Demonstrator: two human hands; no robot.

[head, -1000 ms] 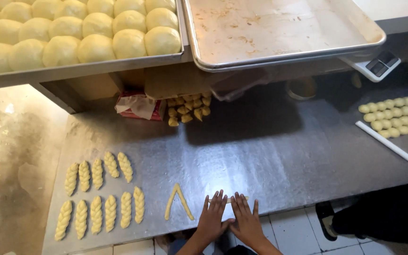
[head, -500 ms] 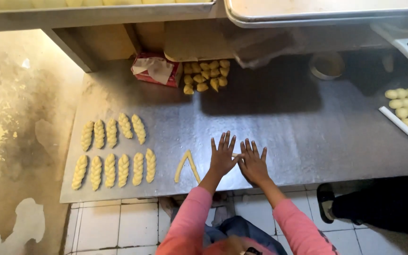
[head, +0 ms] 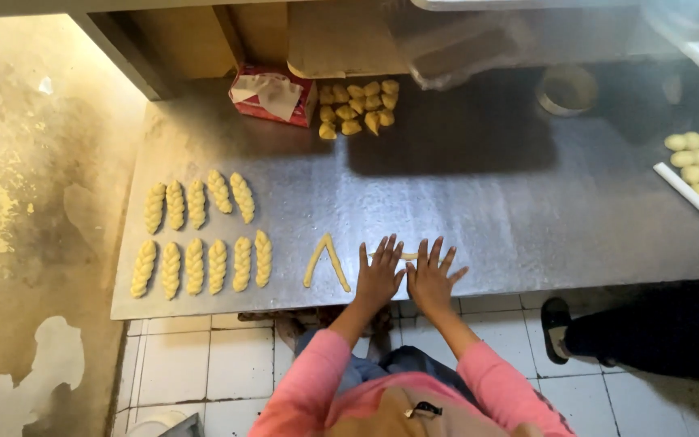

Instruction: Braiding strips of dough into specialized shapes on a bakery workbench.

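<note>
- I am in a small bakery kitchen: my long grey steel worktable [head: 487, 202] fills the middle of the frame.
- Rows of pale yellow braided dough pieces [head: 204, 235] lie at left.
- Small yellow dough lumps [head: 357, 105] sit at top centre.
- White floor tiles [head: 204, 364] run below.
</note>
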